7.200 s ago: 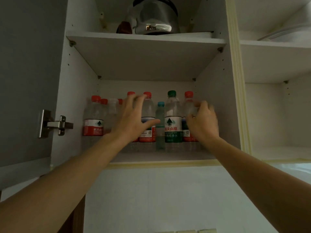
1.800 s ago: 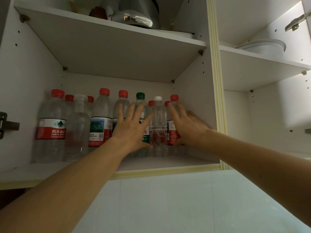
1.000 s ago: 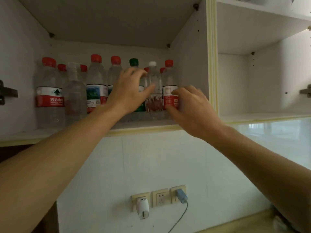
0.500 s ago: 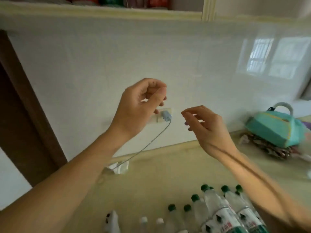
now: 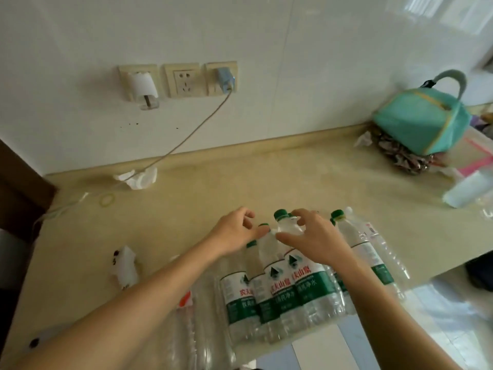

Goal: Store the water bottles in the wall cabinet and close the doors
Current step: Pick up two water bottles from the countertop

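Reaching over the green-capped water bottles (image 5: 280,287) clustered at the countertop's (image 5: 186,209) near edge, left hand (image 5: 234,233) and right hand (image 5: 312,241), fingers loosely curled, hover at the caps without a clear grip; cabinet out of view, bottles remain unstored.

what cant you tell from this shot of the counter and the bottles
- Green-capped water bottles, head view: the hands and wrists cover several, so no exact count.
- Clear bottles at lower left: cut by the bottom edge.
- Wall cabinet: out of frame, doors unknown.
- Green bag: contents hidden.
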{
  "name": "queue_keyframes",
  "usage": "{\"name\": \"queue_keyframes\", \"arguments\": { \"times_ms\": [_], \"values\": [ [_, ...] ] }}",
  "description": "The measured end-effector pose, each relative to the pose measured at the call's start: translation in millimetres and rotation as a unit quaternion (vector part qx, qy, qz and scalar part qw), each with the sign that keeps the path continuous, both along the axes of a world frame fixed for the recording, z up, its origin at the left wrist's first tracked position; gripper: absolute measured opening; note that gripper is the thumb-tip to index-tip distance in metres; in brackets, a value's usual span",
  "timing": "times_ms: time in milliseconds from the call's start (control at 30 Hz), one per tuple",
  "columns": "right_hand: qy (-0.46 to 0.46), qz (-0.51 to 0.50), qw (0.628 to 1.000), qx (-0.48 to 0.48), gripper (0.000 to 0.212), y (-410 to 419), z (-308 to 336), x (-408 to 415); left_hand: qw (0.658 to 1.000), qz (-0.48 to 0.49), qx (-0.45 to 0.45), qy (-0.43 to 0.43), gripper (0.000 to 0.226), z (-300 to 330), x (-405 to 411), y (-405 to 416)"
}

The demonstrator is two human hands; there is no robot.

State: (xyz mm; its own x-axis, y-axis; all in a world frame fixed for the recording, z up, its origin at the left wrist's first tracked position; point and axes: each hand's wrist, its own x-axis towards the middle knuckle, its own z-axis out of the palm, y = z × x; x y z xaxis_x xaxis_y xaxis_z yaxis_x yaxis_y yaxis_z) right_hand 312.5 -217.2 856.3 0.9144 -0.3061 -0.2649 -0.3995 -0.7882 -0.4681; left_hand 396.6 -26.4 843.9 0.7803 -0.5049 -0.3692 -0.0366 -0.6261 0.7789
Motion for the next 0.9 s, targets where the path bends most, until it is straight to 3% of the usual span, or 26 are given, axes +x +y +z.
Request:
{"name": "queue_keyframes", "arguments": {
  "times_ms": [133, 233, 367, 533, 667, 800, 900],
  "values": [
    [0.026, 0.015, 1.000, -0.006, 0.098, -0.3, -20.8, -3.7, 0.994, 0.048, -0.023, 0.091, 0.066, -30.5, -7.0, -19.7],
    [0.004, 0.012, 1.000, -0.009, 0.091, -2.3, -25.3, -2.0, 0.986, 0.101, -0.054, 0.123, 0.063, -41.9, -8.8, -29.3],
    [-0.025, -0.018, 0.996, 0.086, 0.087, -12.9, -14.8, -0.7, 0.971, 0.142, -0.085, 0.173, 0.058, -49.5, -7.4, -34.7],
    [-0.084, -0.047, 0.979, 0.178, 0.086, -27.3, 12.6, -7.8, 0.981, 0.092, -0.079, 0.150, 0.052, -52.9, -3.6, -37.6],
    [-0.121, -0.090, 0.964, 0.218, 0.095, -29.7, 29.0, -12.2, 0.984, 0.097, -0.063, 0.136, 0.027, -61.2, 0.3, -40.3],
    [-0.158, -0.104, 0.958, 0.216, 0.084, -24.9, 38.1, -15.6, 0.969, 0.132, -0.137, 0.155, 0.022, -63.9, 2.9, -32.8],
    [-0.188, -0.130, 0.945, 0.235, 0.086, -22.8, 41.7, -16.7, 0.972, 0.119, -0.169, 0.110, 0.023, -52.8, 8.9, -21.6]
  ]
}}
